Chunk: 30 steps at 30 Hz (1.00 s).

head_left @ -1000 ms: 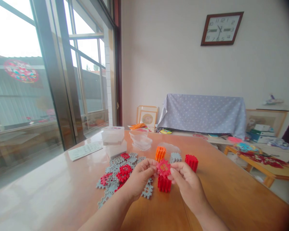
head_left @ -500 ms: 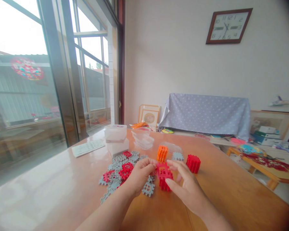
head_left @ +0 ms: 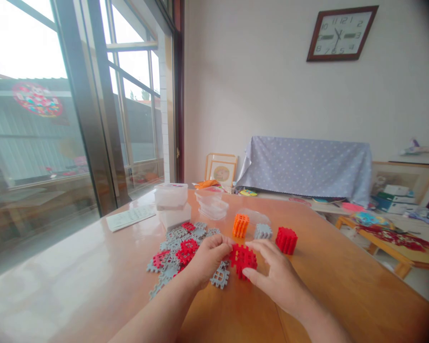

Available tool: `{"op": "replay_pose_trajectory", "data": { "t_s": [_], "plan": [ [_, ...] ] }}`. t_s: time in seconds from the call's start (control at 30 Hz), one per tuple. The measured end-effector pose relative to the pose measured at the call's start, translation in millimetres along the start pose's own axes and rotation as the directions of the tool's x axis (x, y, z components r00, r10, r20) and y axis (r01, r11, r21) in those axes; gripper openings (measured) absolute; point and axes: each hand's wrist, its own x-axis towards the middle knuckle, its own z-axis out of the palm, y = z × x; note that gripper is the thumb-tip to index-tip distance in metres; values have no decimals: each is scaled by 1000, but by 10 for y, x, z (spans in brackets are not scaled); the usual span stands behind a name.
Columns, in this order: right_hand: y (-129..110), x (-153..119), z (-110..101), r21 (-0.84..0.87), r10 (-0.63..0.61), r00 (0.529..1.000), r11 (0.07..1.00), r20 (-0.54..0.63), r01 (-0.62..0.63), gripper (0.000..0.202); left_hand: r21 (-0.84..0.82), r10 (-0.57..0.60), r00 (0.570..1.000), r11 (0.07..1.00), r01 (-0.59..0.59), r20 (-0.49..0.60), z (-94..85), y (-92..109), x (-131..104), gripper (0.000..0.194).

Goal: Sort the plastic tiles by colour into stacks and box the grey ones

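My left hand (head_left: 214,255) pinches the left edge of a red lattice piece (head_left: 237,255), which is right over a short red stack (head_left: 249,263). Whether the piece touches the stack, I cannot tell. On the right side of this stack my right hand (head_left: 271,267) has its thumb and fingers apart, the thumb tip close to the stack's lower front. Left of my left hand lies a loose pile of grey pieces (head_left: 169,247) with several red pieces (head_left: 188,247) on it. Behind my hands stand an orange stack (head_left: 240,226), a light grey stack (head_left: 263,231) and a taller red stack (head_left: 286,240).
Clear plastic boxes (head_left: 171,196) and lids (head_left: 212,208) stand at the table's back left, beside a printed sheet (head_left: 130,218). Another clear lid (head_left: 254,216) lies behind the stacks. A low wooden table (head_left: 400,255) is at the right.
The red piece in my left hand has gone from above the front red stack down and slightly left against its upper part. My right hand has shifted only slightly.
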Motion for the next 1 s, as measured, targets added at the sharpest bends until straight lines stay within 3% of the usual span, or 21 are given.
{"op": "replay_pose_trajectory", "data": {
  "t_s": [0.2,0.47,0.7,0.8,1.0],
  "plan": [
    [91,33,-33,-11,-35,999,999,-26,35,30,-40,-3,999,999,5,33,12,-11,7,29],
    [29,9,-76,12,-8,999,1000,-34,8,53,-74,7,999,997,-10,-33,44,-64,44,34],
    [8,14,-9,-11,1,1000,1000,1,-1,41,-94,-29,1000,995,29,-6,77,-40,12,29],
    [99,26,-46,31,66,998,997,-13,-66,39,-89,-40,999,995,39,-16,86,-20,4,29],
    [366,57,-72,54,172,984,983,44,-174,43,0,-68,988,998,69,-139,60,-21,18,26]
  ]
}}
